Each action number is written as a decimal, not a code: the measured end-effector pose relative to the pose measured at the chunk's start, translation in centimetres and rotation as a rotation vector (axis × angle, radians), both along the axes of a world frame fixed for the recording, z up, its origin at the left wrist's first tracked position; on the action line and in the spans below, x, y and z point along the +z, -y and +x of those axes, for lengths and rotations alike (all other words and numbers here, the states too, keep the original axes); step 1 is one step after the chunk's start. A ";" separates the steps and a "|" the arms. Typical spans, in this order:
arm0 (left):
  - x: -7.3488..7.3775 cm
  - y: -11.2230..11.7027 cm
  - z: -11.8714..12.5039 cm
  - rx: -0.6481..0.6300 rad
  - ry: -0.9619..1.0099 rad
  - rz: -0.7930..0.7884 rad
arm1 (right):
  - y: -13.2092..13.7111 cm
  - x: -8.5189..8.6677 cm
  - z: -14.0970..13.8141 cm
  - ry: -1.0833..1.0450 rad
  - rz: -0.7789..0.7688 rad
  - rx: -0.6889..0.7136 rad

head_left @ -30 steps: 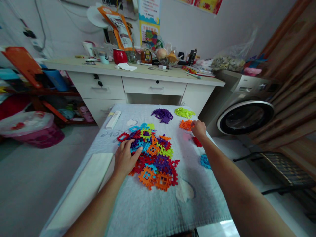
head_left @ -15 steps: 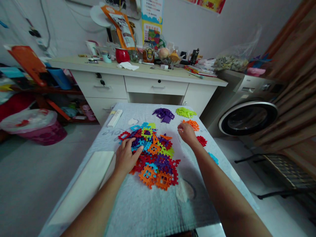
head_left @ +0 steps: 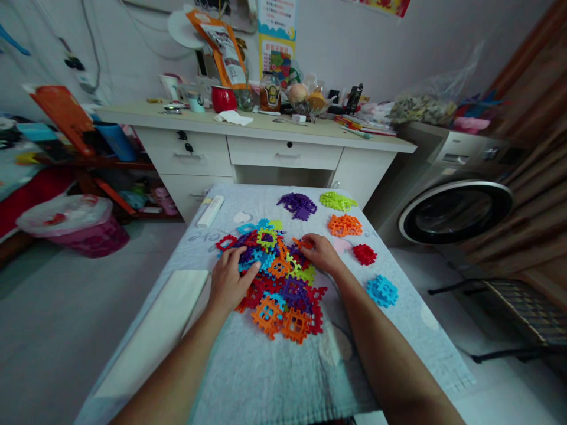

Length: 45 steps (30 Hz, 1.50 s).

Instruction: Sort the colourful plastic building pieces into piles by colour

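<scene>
A mixed pile of interlocking plastic building pieces (head_left: 280, 268) in red, orange, purple, blue and lime lies mid-table, many shaped like notched square frames. My left hand (head_left: 230, 277) rests on the pile's left side, open, its fingers spread over blue and purple pieces. At the pile's upper right, my right hand (head_left: 321, 252) has its fingertips closed on an orange building piece (head_left: 302, 242). Single-colour heaps lie beyond and to the right: a purple heap (head_left: 297, 205), a lime heap (head_left: 338, 201), an orange heap (head_left: 344, 225), a red heap (head_left: 365, 254) and a blue heap (head_left: 382, 291).
A pale cloth covers the table (head_left: 354, 383). A long white board (head_left: 155, 330) lies along its left side, with a narrow white box (head_left: 211, 211) farther back. Behind stands a cluttered white desk (head_left: 283, 152); a washing machine (head_left: 452, 195) is at right, a pink bin (head_left: 84, 230) at left.
My right hand has moved left and nearer, from beside the orange heap to the mixed pile, and its fingers have closed on an orange piece. My left hand stays on the pile.
</scene>
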<state>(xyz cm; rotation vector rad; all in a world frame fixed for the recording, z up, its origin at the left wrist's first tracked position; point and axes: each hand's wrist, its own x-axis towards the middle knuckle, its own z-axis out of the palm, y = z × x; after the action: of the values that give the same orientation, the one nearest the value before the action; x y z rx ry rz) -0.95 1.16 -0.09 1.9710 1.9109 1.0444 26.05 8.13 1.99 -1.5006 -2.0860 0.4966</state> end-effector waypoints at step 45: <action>-0.4 -0.3 -0.2 -0.010 0.065 -0.009 | -6.4 1.8 17.7 -0.305 -0.166 -0.677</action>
<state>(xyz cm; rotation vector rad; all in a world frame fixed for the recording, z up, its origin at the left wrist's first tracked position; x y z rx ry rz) -1.18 1.43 -0.53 1.9153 1.8674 1.0824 43.72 14.57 3.83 -1.9546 -1.2268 0.5876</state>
